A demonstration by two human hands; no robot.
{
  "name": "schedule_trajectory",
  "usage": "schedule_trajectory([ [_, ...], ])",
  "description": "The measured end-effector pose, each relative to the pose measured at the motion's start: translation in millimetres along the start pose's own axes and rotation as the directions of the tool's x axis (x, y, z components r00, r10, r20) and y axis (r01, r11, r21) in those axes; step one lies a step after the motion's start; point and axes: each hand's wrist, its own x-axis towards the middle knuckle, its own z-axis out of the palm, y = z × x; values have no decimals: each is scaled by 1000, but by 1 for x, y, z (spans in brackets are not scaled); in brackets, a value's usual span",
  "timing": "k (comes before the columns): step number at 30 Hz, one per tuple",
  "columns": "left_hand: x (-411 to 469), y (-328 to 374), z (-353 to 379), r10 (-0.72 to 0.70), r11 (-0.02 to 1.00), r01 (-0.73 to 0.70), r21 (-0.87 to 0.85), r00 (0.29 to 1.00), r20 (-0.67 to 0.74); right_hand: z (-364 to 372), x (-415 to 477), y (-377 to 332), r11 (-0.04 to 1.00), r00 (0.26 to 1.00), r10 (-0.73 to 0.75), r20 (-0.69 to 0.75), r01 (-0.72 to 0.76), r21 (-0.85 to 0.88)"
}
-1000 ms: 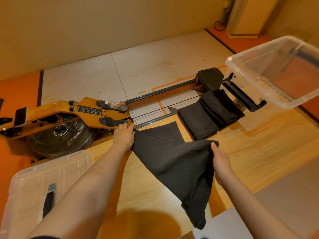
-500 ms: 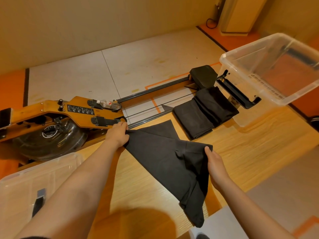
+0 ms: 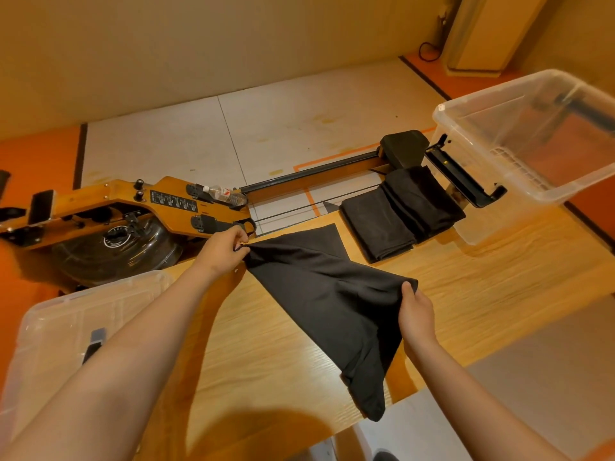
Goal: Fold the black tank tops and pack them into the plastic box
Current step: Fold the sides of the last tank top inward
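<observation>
Left hand [image 3: 221, 251]: fingers curled, thumb and fingertips pinching one corner of a black fabric tank top [image 3: 326, 294], at the far left edge of the light wooden surface [image 3: 482, 277].

Right hand [image 3: 416, 314]: fingers wrapped round a bunched fold of the same garment, thumb on top, nearer the body and to the right. Both hands are closed on cloth.

The tank top is stretched taut between the two grips. One triangular flap lies flat on the surface toward the far side. The rest hangs down past the right hand, and its lowest tip reaches over the near edge of the surface.

Beyond the garment, just apart from the flap: a stack of folded black tank tops [image 3: 399, 211], lying at an angle at the far edge of the surface.

To the right of the stack: a clear plastic storage box [image 3: 572, 184], open top, at the far right of the surface, close to the stack.

Lower left, beside the left forearm: a clear plastic lid [image 3: 60, 327] with a grey clip.

On the floor behind the surface: a wooden rowing machine [image 3: 100, 201] with a round black tank and a black seat [image 3: 404, 148] on its rail. A clear plastic bottle [image 3: 221, 193] lies on its frame, just above the left hand.
</observation>
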Motion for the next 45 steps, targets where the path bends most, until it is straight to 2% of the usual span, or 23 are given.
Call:
schedule_trajectory([
  [4,-14,1,-6,-15,996,12,88,999,36,-1,-4,-5,1000,1000,-2,23,1,23],
  [8,-34,6,-16,-33,999,32,-30,999,-11,-10,-7,-20,997,997,-70,20,69,42],
  [12,-50,16,-34,-37,987,21,-157,994,-103,-21,-7,-41,990,993,-119,4,118,80],
  [16,-61,32,-53,-25,982,-12,-189,982,-189,-27,-5,-59,984,989,-146,-11,146,102],
  [21,-75,56,-82,0,977,-71,-201,943,-332,-37,-7,-92,958,963,-269,12,267,104],
  [32,-143,99,-154,-11,976,-100,-193,866,-500,-60,-32,-165,853,849,-519,95,508,119],
  [40,-214,108,-180,-42,982,-64,-176,840,-540,-87,-61,-202,758,707,-647,285,637,139],
  [45,-260,115,-176,-95,981,-12,-192,836,-540,-94,-67,-208,757,659,-630,411,639,137],
])
